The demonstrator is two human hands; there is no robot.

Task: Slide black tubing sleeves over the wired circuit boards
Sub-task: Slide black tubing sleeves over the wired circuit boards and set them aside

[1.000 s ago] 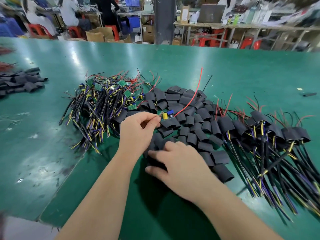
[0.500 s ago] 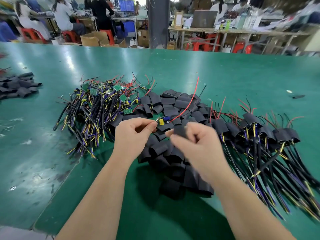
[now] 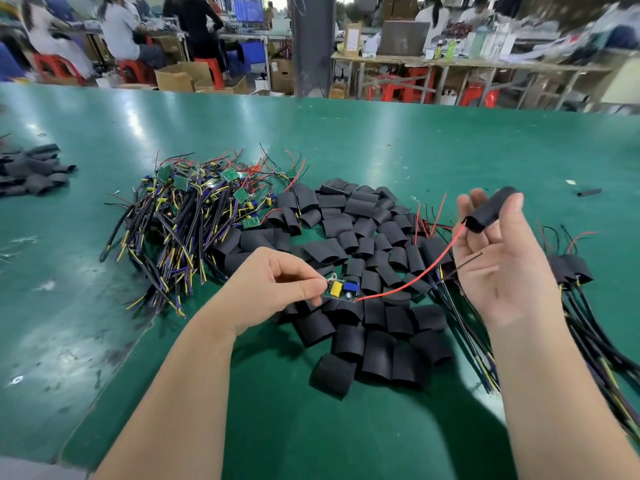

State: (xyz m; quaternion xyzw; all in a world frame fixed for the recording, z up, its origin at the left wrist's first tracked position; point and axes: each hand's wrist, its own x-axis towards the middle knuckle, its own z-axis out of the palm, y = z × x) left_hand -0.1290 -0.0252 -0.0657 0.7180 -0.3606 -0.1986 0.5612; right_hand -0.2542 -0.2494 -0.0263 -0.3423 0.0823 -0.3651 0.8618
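My left hand [image 3: 273, 289] pinches the end of a small circuit board [image 3: 341, 292] with a yellow and a blue part, held just above the sleeve pile. Its red wire [image 3: 415, 277] runs up to the right into a black tubing sleeve [image 3: 490, 211], which my right hand [image 3: 502, 261] pinches between thumb and fingers, raised at the right. A thin black wire from the board crosses my right palm. Loose black sleeves [image 3: 363, 258] lie heaped between my hands. Unsleeved wired boards [image 3: 194, 216] are piled to the left.
Boards with sleeves on them and long cables [image 3: 588, 306] lie at the right, partly behind my right arm. A second heap of sleeves [image 3: 31, 171] sits at the far left on the green table [image 3: 381, 143]. People work at benches beyond.
My right hand has lifted a sleeve up and to the right, away from the left hand. The board's red wire now enters the sleeve's mouth. My left hand has lowered slightly with the board.
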